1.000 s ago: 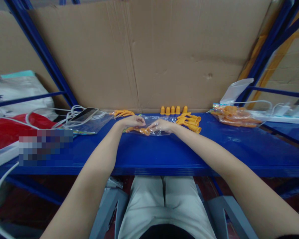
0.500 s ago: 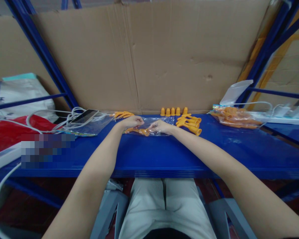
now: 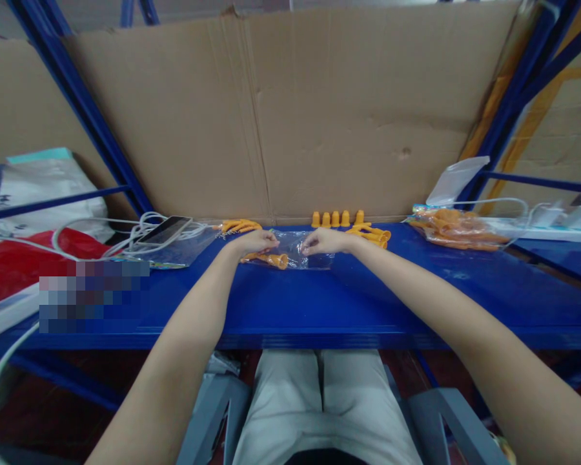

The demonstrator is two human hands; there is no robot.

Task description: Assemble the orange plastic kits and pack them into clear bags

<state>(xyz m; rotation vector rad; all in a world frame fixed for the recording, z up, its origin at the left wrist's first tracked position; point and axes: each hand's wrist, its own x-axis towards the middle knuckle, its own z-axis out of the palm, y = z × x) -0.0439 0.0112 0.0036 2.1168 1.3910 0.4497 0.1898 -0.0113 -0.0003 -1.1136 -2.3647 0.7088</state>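
Observation:
A clear plastic bag (image 3: 295, 255) lies on the blue shelf (image 3: 319, 303) with an orange plastic piece (image 3: 271, 259) inside it. My left hand (image 3: 256, 241) pinches the bag's upper left edge. At the upper right edge my right hand (image 3: 325, 241) pinches the same bag. Both hands have their fingers closed on the film. More orange hand-shaped pieces (image 3: 370, 234) lie just right of my right hand, and another (image 3: 239, 225) lies behind my left hand.
Several small orange caps (image 3: 336, 218) stand in a row against the cardboard backing (image 3: 290, 110). A phone (image 3: 164, 229) with white cables lies at the left. At the right sits a bag of orange parts (image 3: 458, 227) beside a white power strip (image 3: 552, 226).
My hands have drawn apart along the bag's top edge, the right one moving right and back. The bag is spread wider and flatter.

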